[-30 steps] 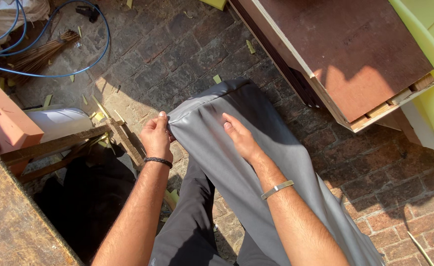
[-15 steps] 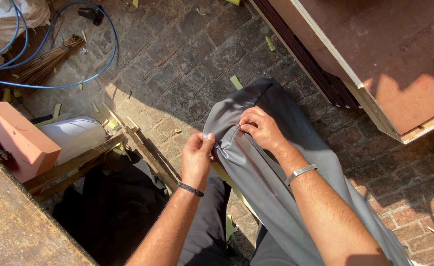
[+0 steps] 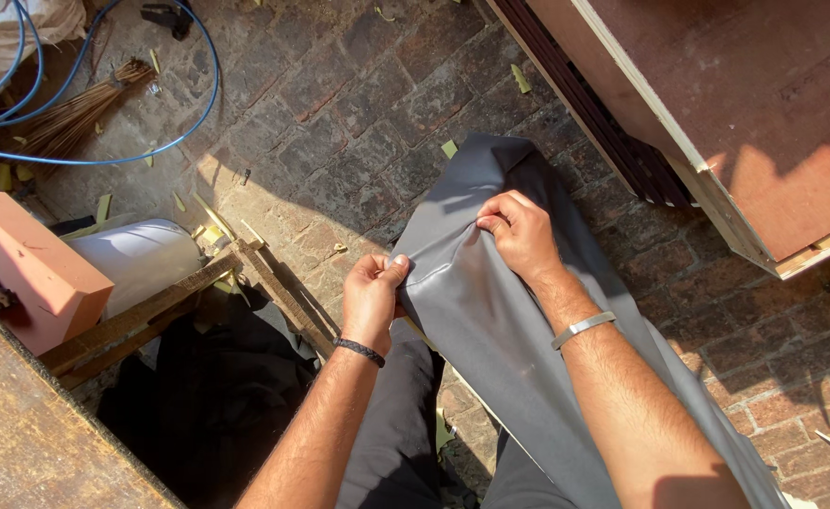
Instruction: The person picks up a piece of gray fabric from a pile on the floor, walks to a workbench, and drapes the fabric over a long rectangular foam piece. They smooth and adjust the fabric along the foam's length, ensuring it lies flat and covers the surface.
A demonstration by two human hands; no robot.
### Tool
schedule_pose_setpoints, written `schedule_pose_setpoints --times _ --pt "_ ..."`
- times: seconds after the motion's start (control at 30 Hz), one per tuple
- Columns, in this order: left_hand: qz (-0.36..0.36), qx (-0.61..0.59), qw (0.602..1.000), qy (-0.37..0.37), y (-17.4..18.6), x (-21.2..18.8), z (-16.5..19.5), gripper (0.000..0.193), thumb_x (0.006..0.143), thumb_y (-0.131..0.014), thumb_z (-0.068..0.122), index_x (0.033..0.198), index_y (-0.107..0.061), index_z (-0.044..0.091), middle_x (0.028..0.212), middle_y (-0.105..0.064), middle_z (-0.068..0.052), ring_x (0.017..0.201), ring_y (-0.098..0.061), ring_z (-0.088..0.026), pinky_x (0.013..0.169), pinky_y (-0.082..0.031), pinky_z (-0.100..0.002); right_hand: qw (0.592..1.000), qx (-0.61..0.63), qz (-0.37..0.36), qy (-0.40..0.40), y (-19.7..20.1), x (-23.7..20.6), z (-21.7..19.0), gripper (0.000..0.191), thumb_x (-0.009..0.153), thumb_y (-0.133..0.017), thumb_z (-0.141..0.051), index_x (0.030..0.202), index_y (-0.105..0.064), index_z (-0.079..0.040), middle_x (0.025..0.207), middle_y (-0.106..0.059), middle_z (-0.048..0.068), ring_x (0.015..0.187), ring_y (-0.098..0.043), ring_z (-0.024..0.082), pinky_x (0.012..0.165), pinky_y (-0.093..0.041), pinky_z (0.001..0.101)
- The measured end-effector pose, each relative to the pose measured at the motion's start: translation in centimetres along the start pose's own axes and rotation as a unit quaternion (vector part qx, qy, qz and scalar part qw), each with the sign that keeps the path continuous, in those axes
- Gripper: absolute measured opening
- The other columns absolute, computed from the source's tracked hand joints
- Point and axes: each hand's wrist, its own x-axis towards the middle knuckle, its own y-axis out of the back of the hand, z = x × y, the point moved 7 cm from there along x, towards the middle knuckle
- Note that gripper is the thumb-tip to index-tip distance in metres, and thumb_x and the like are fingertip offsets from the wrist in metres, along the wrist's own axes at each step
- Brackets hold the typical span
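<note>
Left hand [image 3: 373, 292], right hand [image 3: 520, 234], pinching grey fabric [image 3: 490, 320], cut off

Hard, bright sunlight falls across the brick floor [image 3: 358, 104], leaving sharp-edged shadows. The grey sheet [image 3: 490, 320] is lit along its left side and shaded at its upper end. Left of the sheet, a deep shadow swallows detail in the dark patch beside the wooden slats [image 3: 151, 316]. The brown board [image 3: 764, 113], right of the sheet, carries a bright sunlit patch. Focus is crisp throughout, with no motion blur.
</note>
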Motion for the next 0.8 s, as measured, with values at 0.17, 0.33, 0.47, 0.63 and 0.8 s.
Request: schedule_pose_setpoints --times 0.17,0.33,0.47,0.63,0.8 --pt "0.052 0.162 0.979 -0.113 2.1 -1.0 0.7 0.022 0.095 -0.072 0.023 0.088 -0.060 0.006 0.068 -0.054 0.001 0.060 -0.048 -0.011 0.054 -0.043 -0.031 0.995 0.084 -0.026 -0.052 -1.9 -1.6 0.9 0.005 0.091 -0.074 -0.001 0.092 -0.069 -0.002 0.093 -0.068 0.004 0.083 -0.069 0.011 0.073 -0.058 0.0264" --pt "0.095 0.323 0.928 -0.162 3.0 -1.8 0.4 0.025 0.093 -0.072 0.030 0.095 -0.062 0.007 0.071 -0.066 -0.004 0.065 -0.062 -0.016 0.065 -0.052 -0.035 0.995 0.074 -0.020 -0.066 -2.2 -2.6 1.6 0.004 0.091 -0.073 -0.001 0.092 -0.070 -0.002 0.095 -0.068 0.002 0.085 -0.069 0.010 0.074 -0.059 0.0250" --pt "0.079 0.376 0.916 -0.116 3.3 -0.4 0.1 0.024 0.092 -0.072 0.033 0.095 -0.065 0.010 0.076 -0.069 -0.005 0.069 -0.064 -0.017 0.068 -0.052 -0.038 0.992 0.073 -0.024 -0.099 -2.9 -2.6 2.5 0.004 0.092 -0.075 -0.003 0.094 -0.071 -0.003 0.095 -0.069 0.003 0.083 -0.069 0.010 0.073 -0.057 0.0262" --pt "-0.088 0.282 0.955 0.038 1.6 4.2 -2.2 0.034 0.093 -0.069 0.040 0.092 -0.069 0.006 0.077 -0.066 -0.009 0.070 -0.059 -0.023 0.068 -0.047 -0.043 0.970 0.090 -0.008 -0.224 -2.2 -3.2 7.4 0.021 0.094 -0.073 -0.012 0.114 -0.069 -0.009 0.097 -0.071 0.004 0.086 -0.071 0.012 0.080 -0.059 0.0278" --pt "-0.124 0.247 0.958 0.082 -3.4 14.4 -1.7 0.069 0.098 -0.068 0.060 0.106 -0.071 -0.009 0.081 -0.061 -0.012 0.075 -0.058 -0.026 0.075 -0.051 -0.042 0.935 -0.039 -0.053 -0.349 -0.9 -2.9 17.4 0.043 0.095 -0.071 -0.023 0.136 -0.063 -0.018 0.116 -0.075 0.008 0.106 -0.071 0.020 0.091 -0.056 0.0335"
